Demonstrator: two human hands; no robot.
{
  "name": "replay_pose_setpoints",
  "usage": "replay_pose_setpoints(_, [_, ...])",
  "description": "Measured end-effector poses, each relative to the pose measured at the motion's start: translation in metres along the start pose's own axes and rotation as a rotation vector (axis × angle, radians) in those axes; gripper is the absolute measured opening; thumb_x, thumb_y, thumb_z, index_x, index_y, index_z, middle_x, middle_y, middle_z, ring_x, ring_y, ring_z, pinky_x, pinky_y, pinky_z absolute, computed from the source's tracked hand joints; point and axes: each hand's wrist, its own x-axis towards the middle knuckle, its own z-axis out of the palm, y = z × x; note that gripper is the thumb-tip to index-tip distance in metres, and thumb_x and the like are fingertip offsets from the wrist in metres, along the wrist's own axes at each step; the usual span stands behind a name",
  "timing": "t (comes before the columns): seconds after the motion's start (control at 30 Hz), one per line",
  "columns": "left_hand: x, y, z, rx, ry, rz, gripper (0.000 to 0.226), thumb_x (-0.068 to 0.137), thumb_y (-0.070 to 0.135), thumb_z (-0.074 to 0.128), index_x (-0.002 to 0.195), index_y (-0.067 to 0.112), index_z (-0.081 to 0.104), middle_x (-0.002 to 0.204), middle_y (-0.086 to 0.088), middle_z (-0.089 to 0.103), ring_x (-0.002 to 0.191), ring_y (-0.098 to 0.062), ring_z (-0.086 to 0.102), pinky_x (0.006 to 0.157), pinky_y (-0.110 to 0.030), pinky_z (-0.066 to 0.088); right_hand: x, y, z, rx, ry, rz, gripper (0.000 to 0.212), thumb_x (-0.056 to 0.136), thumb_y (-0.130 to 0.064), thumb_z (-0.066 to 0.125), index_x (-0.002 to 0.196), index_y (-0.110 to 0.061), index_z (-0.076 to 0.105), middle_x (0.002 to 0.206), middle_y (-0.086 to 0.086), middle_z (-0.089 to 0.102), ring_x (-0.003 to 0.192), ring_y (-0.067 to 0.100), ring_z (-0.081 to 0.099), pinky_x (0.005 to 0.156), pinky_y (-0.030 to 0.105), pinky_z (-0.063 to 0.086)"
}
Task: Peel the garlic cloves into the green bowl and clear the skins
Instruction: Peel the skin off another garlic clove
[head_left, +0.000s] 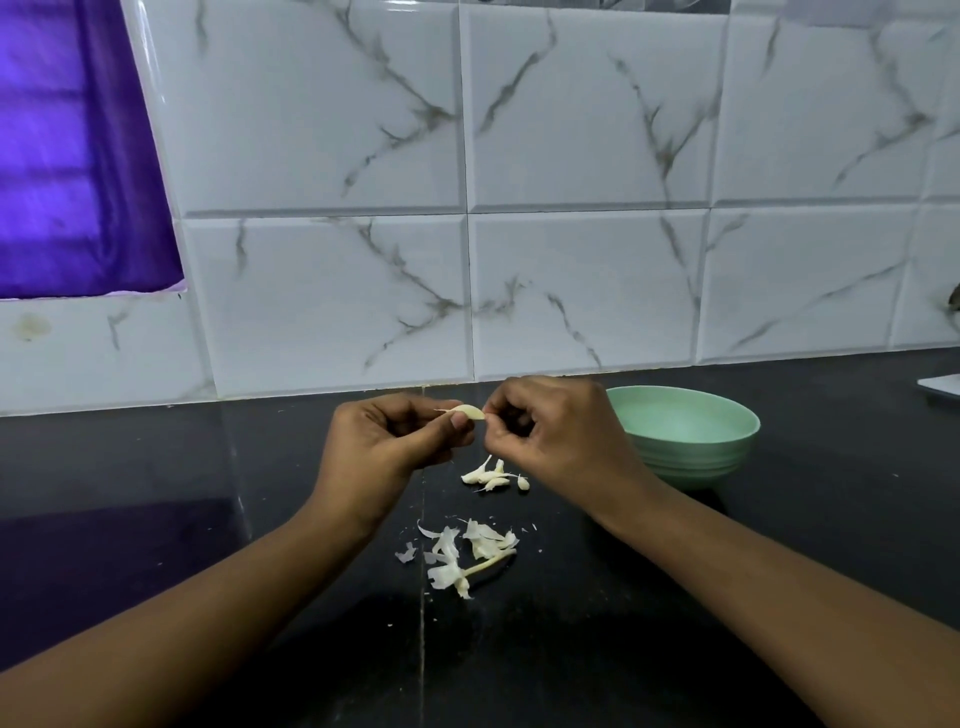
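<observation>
A pale garlic clove (467, 412) is held up above the black counter between both hands. My left hand (387, 447) pinches its left end with thumb and fingers. My right hand (545, 431) pinches its right end with curled fingers. Below them lie several unpeeled cloves (493, 475) in a small cluster. Nearer to me sits a heap of white skins and a stem (465, 553). The green bowl (691, 441) stands upright to the right, just behind my right hand; I see nothing inside it.
The black counter (208, 519) runs back to a white marble-tiled wall (571, 260). A purple curtain (67, 156) hangs at the far left. A flat white object (943, 387) pokes in at the right edge.
</observation>
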Motion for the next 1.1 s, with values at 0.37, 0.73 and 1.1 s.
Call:
replay_pose_setpoints(0.37, [-0.003,0.002,-0.003,0.147,-0.057,0.065,0.019,0.071,0.022,0.071,0.087,0.013,0.073,0.082,-0.006,0.076,0.081,-0.018,0.073,0.068,-0.029,0.059,0.000,-0.001,0.002,-0.044,-0.032,0.030,0.018,0.071,-0.029,0.049,0.066,-0.015,0.059,0.056,-0.007,0.055,0.049,0.010,0.050,0.047,0.030,0.047])
replay_pose_setpoints(0.73, [0.001,0.000,0.000,-0.049,-0.054,-0.159,0.011,0.083,0.001,0.063,0.081,0.008,0.071,0.078,-0.005,0.074,0.070,-0.015,0.071,0.059,-0.022,0.055,-0.001,0.002,0.008,0.224,-0.145,0.317,0.016,0.069,-0.020,0.072,0.061,-0.025,0.060,0.048,-0.015,0.051,0.050,0.001,0.051,0.051,0.011,0.035])
replay_pose_setpoints(1.1, [0.002,-0.003,-0.001,-0.051,-0.095,-0.227,0.016,0.084,0.000,0.062,0.081,0.010,0.074,0.085,-0.021,0.072,0.070,-0.018,0.071,0.060,-0.020,0.054,0.003,0.010,0.002,0.391,-0.214,0.534,0.010,0.076,-0.011,0.069,0.067,-0.014,0.066,0.058,0.000,0.061,0.056,0.014,0.056,0.064,0.049,0.055])
